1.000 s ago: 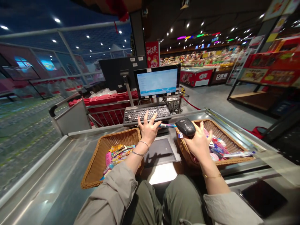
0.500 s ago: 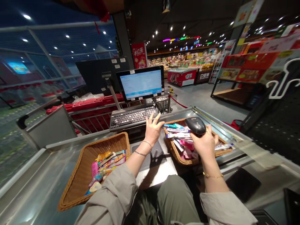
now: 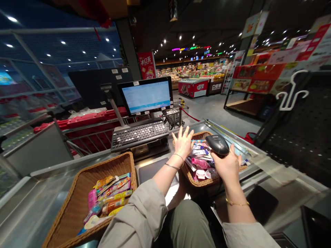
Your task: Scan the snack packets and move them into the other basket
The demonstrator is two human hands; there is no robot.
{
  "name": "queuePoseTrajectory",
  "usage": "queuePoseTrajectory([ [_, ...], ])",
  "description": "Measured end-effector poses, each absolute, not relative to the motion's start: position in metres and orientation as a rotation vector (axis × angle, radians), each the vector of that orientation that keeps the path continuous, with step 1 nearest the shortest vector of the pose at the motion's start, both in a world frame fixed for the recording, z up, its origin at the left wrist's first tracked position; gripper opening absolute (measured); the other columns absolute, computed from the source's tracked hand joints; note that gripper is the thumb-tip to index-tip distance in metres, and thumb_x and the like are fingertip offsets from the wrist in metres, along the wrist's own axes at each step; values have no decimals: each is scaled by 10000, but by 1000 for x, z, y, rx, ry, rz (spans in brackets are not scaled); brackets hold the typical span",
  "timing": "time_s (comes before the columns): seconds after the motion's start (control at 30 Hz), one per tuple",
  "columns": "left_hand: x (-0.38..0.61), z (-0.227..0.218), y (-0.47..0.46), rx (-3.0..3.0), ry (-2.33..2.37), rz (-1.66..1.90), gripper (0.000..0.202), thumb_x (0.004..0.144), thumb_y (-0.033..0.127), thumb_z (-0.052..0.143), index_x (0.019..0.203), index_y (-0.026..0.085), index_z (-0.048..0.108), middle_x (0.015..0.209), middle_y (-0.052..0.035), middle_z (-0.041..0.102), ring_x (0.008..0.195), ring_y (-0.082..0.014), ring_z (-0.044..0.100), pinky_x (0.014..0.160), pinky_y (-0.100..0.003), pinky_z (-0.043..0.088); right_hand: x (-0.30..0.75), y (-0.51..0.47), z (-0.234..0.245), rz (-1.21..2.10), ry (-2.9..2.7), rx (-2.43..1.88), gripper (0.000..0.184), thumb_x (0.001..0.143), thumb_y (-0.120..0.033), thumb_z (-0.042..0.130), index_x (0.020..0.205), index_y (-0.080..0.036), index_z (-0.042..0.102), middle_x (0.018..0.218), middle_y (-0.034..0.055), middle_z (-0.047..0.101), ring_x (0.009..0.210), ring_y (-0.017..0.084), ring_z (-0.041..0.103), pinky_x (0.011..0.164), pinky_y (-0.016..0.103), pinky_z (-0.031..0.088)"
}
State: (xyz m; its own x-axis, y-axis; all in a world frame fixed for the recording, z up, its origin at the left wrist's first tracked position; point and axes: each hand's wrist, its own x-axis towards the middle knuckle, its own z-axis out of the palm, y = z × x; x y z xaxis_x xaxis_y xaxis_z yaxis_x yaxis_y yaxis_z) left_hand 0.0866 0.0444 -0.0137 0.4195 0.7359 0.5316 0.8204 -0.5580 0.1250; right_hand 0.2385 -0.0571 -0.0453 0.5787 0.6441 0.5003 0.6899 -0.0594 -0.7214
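My left hand [image 3: 183,144] reaches over the left rim of the right wicker basket [image 3: 192,181], with its fingers fanned out. At its thumb it grips a slim blue-and-orange stick [image 3: 199,141], whose near end is hidden by the hand. My right hand [image 3: 229,163] is wrapped around a black barcode scanner [image 3: 217,144], its head tilted left towards the stick, above the same basket. Below lie white-and-blue packets [image 3: 200,150] and a pink item [image 3: 201,163]. The left wicker basket [image 3: 67,203] holds several colourful packets and bottles [image 3: 113,206], lying jumbled.
A keyboard [image 3: 141,132] stands before a lit monitor [image 3: 147,96] behind the baskets. The metal counter [image 3: 28,210] stretches to the left. A white hook [image 3: 292,94] hangs on a dark panel at right. Beyond are a shopping cart [image 3: 178,112] and store shelves.
My left hand has moved right, further over the right basket, with the stick at its thumb. The right hand still holds the scanner. The view has turned slightly to the right.
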Motion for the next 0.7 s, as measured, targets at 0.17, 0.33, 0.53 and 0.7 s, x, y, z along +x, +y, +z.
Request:
queuePoseTrajectory([
  [0.17, 50, -9, 31, -2523, -1490, -698, 435, 967, 403, 537, 1388, 291, 552, 1586, -41, 412, 1505, -315, 284, 1149, -754, 235, 234, -58, -43, 21, -1084, -1776, 476, 747, -458, 588, 1105, -157, 678, 1313, 169, 638, 1442, 362, 362, 1189, 639, 107],
  [0.33, -18, -10, 11, -2404, -1577, -665, 479, 948, 398, 576, 1404, 254, 544, 1578, -63, 424, 1502, -336, 286, 1180, -713, 231, 213, -55, -38, 58, -1187, -1752, 488, 762, -424, 594, 1185, -189, 651, 1327, 137, 636, 1461, 350, 334, 1197, 644, 86],
  [0.53, -106, -19, -19, -2292, -1600, -744, 475, 932, 398, 612, 1376, 237, 567, 1538, -88, 483, 1477, -329, 339, 1205, -653, 228, 175, -53, -35, 49, -1480, -1655, 495, 803, -452, 588, 1240, -223, 624, 1375, 131, 611, 1480, 361, 305, 1181, 672, 119],
  [0.7, -178, -22, -44, -2143, -1743, -780, 466, 931, 365, 615, 1369, 211, 575, 1509, -95, 519, 1422, -312, 422, 1193, -587, 311, 134, -49, -31, 24, -1683, -1537, 520, 821, -446, 550, 1291, -226, 582, 1398, 128, 601, 1493, 385, 275, 1159, 710, 134],
])
